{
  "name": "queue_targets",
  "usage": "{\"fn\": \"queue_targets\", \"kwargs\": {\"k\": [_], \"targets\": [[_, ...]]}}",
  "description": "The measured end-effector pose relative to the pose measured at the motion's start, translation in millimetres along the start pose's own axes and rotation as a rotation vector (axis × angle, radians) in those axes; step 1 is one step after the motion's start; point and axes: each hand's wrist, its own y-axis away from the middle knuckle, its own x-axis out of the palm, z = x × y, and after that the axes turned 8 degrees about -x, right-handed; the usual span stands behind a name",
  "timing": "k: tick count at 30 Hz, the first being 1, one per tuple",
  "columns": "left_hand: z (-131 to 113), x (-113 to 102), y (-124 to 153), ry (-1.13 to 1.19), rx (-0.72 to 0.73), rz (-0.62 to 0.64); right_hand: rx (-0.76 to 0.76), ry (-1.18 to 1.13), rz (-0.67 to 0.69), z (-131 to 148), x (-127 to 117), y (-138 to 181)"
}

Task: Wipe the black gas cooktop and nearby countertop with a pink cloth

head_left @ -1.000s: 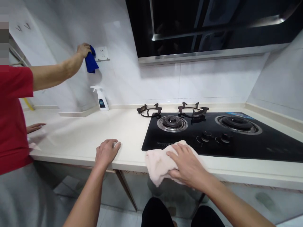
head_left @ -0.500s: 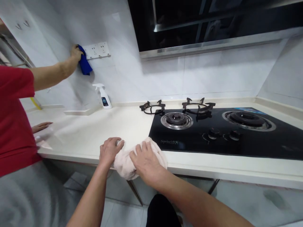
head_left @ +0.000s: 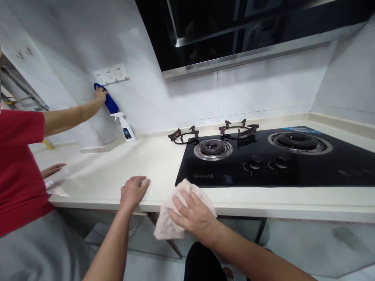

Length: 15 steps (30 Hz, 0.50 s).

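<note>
A pale pink, plush fabric cloth (head_left: 170, 226) is being held across the front edge of the cream-white, smooth countertop (head_left: 158, 154). The spread fingers of the right hand (head_left: 195, 218) are grasping the cloth from above; a loose corner is hanging below and left of the right thumb. The left hand (head_left: 132, 193) is being rested on the countertop, apart from the cloth. Its fingers are being kept bent; whether the small white item (head_left: 143, 181) beside its thumb is being grasped cannot be told.

Wiping is judged to be under way at the edge; which stretches are finished or left is not being shown. Beyond the right fingers, two black metal ring-shaped pan supports (head_left: 247, 132) are being kept off the burners, not yet refitted.

On the black glass hob (head_left: 228, 171), just beyond the right fingertips, a brand beginning with "S" is being displayed, the remainder blurred. Beyond the left fingers, a white plastic spray bottle (head_left: 127, 134) is bearing a dark label, illegible here. Nearby, a dark blue cloth (head_left: 111, 104) is being held by a co-worker's hand (head_left: 100, 95).
</note>
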Motion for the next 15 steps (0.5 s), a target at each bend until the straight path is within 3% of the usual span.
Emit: {"fn": "queue_targets", "kwargs": {"k": [6, 15], "targets": [[0, -1, -1, -0.004, 0.005, 0.007, 0.036, 0.03, -0.003, -30, -49, 38], [2, 0, -4, -0.021, 0.009, 0.015, 0.029, 0.114, 0.134, -75, -123, 110]]}}
